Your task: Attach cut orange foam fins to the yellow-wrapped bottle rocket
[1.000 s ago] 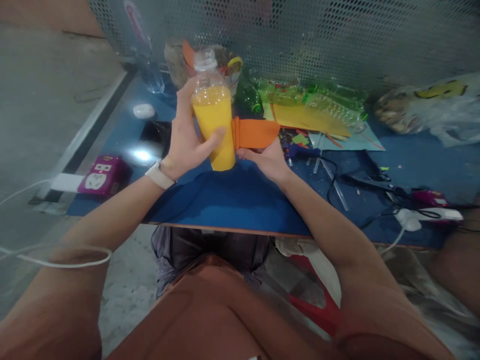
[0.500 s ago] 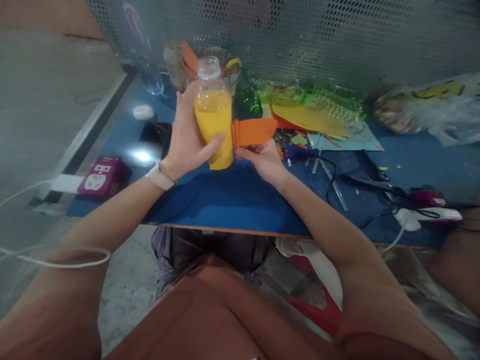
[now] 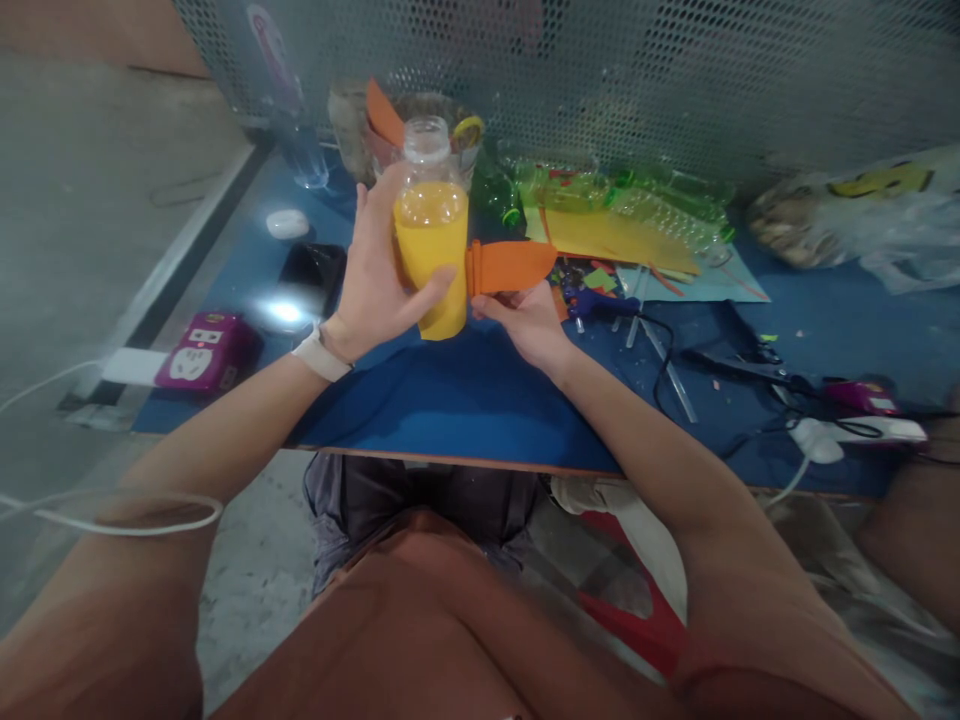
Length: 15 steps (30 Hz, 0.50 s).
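Note:
My left hand (image 3: pixel 379 265) is wrapped round a clear plastic bottle (image 3: pixel 433 235) with a yellow covering on its body and an uncapped neck. The bottle is held nearly upright above the blue table. To its right, my right hand (image 3: pixel 529 320) pinches an orange wing-like piece (image 3: pixel 514 268) from below. The piece's folded left edge is at the bottle's right side; whether they touch is hard to tell.
On the blue table (image 3: pixel 450 410) are a purple socket block (image 3: pixel 206 352), a black phone (image 3: pixel 313 275), a white case (image 3: pixel 287 224), coloured sheets (image 3: pixel 600 238), green bottles (image 3: pixel 566 188), a blue glue gun (image 3: pixel 600 303) and dark scissors (image 3: pixel 739 365). A mesh panel (image 3: pixel 675 90) stands behind.
The bottle's top has shifted slightly right, so it leans less. The orange piece and my right hand have barely moved. Both holds are the same.

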Each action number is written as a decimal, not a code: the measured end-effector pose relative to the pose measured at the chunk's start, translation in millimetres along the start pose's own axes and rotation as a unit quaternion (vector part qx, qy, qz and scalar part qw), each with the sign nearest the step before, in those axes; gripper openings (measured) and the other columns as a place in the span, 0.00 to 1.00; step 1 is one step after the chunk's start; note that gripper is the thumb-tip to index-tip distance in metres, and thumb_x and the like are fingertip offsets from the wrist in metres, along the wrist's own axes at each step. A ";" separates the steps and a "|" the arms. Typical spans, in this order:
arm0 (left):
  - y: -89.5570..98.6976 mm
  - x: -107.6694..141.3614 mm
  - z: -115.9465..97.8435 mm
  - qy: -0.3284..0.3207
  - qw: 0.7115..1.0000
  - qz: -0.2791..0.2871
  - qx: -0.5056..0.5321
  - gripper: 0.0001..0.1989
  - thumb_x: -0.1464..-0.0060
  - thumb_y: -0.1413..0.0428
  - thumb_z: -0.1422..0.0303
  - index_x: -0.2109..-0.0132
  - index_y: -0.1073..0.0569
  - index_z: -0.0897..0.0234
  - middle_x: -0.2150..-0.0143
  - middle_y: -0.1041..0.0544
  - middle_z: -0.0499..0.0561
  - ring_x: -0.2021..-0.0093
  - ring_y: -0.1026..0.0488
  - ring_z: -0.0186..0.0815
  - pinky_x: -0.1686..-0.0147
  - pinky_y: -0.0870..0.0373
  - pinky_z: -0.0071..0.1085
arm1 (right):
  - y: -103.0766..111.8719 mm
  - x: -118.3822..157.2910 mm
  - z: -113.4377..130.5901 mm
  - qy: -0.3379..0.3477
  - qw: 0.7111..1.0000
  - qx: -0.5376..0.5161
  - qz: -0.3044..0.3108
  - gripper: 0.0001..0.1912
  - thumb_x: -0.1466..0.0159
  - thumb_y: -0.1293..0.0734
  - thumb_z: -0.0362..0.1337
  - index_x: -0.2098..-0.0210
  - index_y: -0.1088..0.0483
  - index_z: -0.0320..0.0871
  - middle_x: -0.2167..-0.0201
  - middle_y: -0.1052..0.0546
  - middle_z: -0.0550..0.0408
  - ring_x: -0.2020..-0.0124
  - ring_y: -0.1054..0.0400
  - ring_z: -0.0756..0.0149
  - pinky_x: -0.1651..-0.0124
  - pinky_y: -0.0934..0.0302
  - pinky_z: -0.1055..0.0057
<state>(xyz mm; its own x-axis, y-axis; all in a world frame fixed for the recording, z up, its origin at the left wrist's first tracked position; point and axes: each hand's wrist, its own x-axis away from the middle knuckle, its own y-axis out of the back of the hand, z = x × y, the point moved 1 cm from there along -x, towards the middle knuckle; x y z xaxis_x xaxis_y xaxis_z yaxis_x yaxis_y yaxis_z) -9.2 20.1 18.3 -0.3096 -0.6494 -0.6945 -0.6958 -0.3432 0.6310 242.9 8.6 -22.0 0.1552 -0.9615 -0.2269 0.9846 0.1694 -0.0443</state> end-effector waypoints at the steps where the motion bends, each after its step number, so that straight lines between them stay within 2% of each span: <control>1: 0.0 -0.2 0.3 -0.003 1.000 0.001 0.003 0.47 0.27 0.50 0.37 0.15 0.64 0.41 0.12 0.40 0.54 0.10 0.44 0.51 0.12 0.41 0.64 | 0.0 0.0 -0.3 -0.002 1.000 0.005 -0.005 0.33 0.49 0.10 0.65 0.61 0.19 0.50 0.66 0.16 0.55 0.67 0.23 0.59 0.55 0.18 0.55; 4: -1.1 -1.0 2.3 0.002 1.000 0.006 0.006 0.49 0.27 0.48 0.36 0.14 0.62 0.46 0.12 0.40 0.57 0.09 0.44 0.50 0.11 0.44 0.62 | -0.1 0.0 -1.7 -0.009 1.000 0.008 -0.005 0.33 0.49 0.10 0.65 0.61 0.20 0.50 0.65 0.15 0.54 0.65 0.22 0.58 0.54 0.18 0.55; 7: -3.4 -1.3 5.9 0.004 1.000 0.006 -0.004 0.47 0.28 0.50 0.37 0.15 0.64 0.40 0.12 0.40 0.54 0.09 0.44 0.50 0.11 0.44 0.62 | 0.0 0.2 -2.8 -0.007 1.000 0.001 -0.004 0.33 0.48 0.10 0.63 0.59 0.20 0.49 0.64 0.16 0.53 0.63 0.20 0.58 0.52 0.18 0.55; 11: -3.0 -0.4 5.6 -0.016 1.000 -0.004 0.000 0.47 0.28 0.50 0.35 0.15 0.64 0.36 0.12 0.39 0.52 0.10 0.42 0.52 0.13 0.39 0.65 | -0.3 0.7 -2.7 -0.009 1.000 0.003 -0.006 0.32 0.47 0.10 0.63 0.58 0.20 0.50 0.64 0.16 0.54 0.62 0.20 0.57 0.51 0.18 0.54; 15: 2.3 0.2 -3.4 0.017 1.000 0.015 -0.009 0.46 0.26 0.54 0.33 0.14 0.65 0.34 0.11 0.40 0.49 0.10 0.41 0.48 0.14 0.35 0.62 | -1.0 0.3 -2.0 -0.002 1.000 0.004 -0.004 0.32 0.48 0.11 0.66 0.62 0.18 0.50 0.66 0.16 0.54 0.64 0.21 0.58 0.52 0.19 0.54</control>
<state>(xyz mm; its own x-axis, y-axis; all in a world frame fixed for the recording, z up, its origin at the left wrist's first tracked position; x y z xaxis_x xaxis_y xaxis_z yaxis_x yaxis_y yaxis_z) -8.6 16.9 20.8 -0.3078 -0.6830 -0.6624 -0.6747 -0.3342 0.6581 241.9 8.5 -24.0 0.1485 -0.9637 -0.2220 0.9863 0.1605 -0.0373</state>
